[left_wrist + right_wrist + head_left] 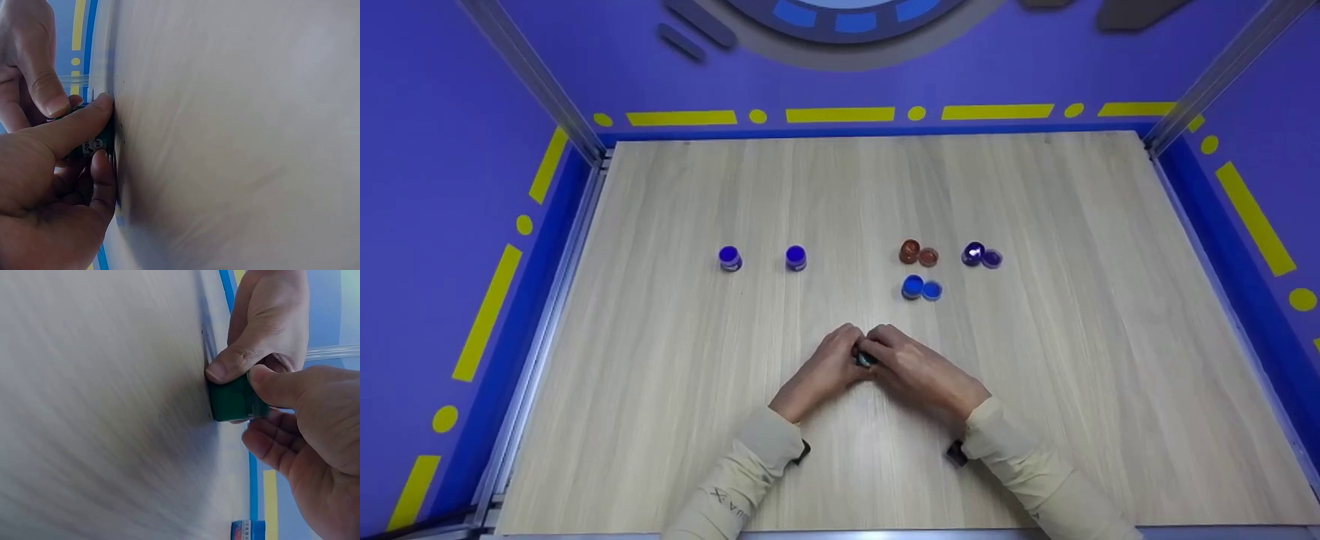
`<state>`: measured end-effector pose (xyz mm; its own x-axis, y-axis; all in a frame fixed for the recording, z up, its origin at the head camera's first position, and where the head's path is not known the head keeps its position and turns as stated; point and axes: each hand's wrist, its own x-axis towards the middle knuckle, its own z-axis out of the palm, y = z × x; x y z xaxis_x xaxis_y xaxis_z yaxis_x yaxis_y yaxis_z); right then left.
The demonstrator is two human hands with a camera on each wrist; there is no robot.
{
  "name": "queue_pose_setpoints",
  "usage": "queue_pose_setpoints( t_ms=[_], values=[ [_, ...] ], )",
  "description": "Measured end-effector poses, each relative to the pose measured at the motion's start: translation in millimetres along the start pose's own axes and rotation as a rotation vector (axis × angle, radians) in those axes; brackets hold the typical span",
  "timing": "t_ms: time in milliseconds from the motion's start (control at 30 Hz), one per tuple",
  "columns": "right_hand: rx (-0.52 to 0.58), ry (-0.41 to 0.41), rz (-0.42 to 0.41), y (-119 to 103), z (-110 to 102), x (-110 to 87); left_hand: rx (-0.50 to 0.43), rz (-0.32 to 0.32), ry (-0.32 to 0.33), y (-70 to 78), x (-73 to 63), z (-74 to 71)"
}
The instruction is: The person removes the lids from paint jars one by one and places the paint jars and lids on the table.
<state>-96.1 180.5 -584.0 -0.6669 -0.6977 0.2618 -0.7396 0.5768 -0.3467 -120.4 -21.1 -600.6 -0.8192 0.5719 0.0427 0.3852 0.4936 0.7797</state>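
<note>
Close over the table, both hands meet at a small green paint jar (229, 400). My left hand (834, 357) grips its body between thumb and fingers, with the white label showing in the left wrist view. From the other side, my right hand (919, 367) pinches the jar's top end, thumb pressed at the lid's edge. Most of the lid is hidden behind the fingers. Beyond the hands stands an open blue paint jar (912, 286), its lid (932, 291) lying right beside it.
Behind the blue jar, an open brown jar (910, 251) has its lid (928, 257) alongside. Right of it stands an open purple jar (973, 253) with its lid (992, 259). Two purple-topped jars (730, 258) stand at left on the wooden table (660, 337). Blue walls (420, 187) enclose three sides.
</note>
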Motion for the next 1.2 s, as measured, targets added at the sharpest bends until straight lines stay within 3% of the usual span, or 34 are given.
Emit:
queue_pose_setpoints(
  t_ms=[167,300,433,533,933,1200],
  values=[
    [0.107,0.002,0.050,1,1,-2.2,0.019,-0.004,-0.007,0.9,0.1,0.5],
    [0.180,0.015,0.204,-1,3,-5.9,0.032,-0.001,-0.014,1.9,-0.5,0.0],
    [0.207,0.101,0.357,-5,5,-6.2,0.002,-0.015,-0.015,2.8,-1.5,-0.7],
    [0.232,0.161,0.417,-7,7,-5.3,-0.004,-0.019,-0.012,2.6,-1.5,-0.5],
    [0.252,0.146,0.394,-11,10,-2.2,0.023,0.062,0.030,0.3,-1.2,2.0],
    [0.252,0.026,0.308,-6,3,-0.6,0.029,0.012,-0.009,1.0,-1.8,0.9]
  ],
)
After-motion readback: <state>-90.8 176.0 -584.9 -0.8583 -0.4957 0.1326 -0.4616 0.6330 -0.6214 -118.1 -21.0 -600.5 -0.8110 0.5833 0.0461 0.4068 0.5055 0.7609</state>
